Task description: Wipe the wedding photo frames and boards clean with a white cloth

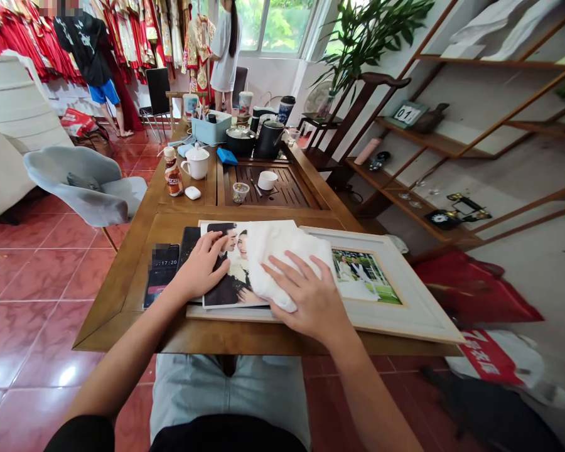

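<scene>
A wedding photo print (pixel 216 285) lies near the front edge of the table, overlapping a framed wedding photo (pixel 419 295). My left hand (pixel 201 267) rests on the print's left side with its fingers apart, holding nothing. A folded white cloth (pixel 275 251) covers the right part of the print and reaches over the frame. Flat on this cloth lies my right hand (pixel 313 301), its fingers spread and pressing from above. Beneath the print, a dark flat item (pixel 189 242) shows at the left. Just beside my left forearm is a phone (pixel 161 273).
Farther back on the wooden table (pixel 117 314) stand a bottle (pixel 172 172), a lidded white mug (pixel 196 162), a small white bowl (pixel 267 181) and a black kettle (pixel 269 139). A grey chair (pixel 85 182) is at the left. Two people stand by hanging garments.
</scene>
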Action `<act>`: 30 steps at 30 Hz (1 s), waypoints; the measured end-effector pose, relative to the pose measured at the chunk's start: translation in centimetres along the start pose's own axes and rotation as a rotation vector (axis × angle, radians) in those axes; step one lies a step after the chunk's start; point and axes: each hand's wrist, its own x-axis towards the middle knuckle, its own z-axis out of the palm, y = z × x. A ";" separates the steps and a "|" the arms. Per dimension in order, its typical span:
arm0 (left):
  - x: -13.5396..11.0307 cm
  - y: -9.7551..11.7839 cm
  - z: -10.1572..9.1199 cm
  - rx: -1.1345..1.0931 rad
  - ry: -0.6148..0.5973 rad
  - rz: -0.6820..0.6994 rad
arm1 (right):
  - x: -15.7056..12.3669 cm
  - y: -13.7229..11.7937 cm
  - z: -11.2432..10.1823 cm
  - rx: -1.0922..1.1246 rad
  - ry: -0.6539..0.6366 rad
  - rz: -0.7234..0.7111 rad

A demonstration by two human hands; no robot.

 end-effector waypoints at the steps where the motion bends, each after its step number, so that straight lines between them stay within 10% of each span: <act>1: 0.0 0.0 0.0 0.005 -0.001 0.000 | 0.4 -0.5 0.1 0.007 -0.009 -0.022; 30: 0.0 0.1 0.3 0.034 0.014 0.018 | 3.5 0.6 1.7 0.045 -0.078 0.057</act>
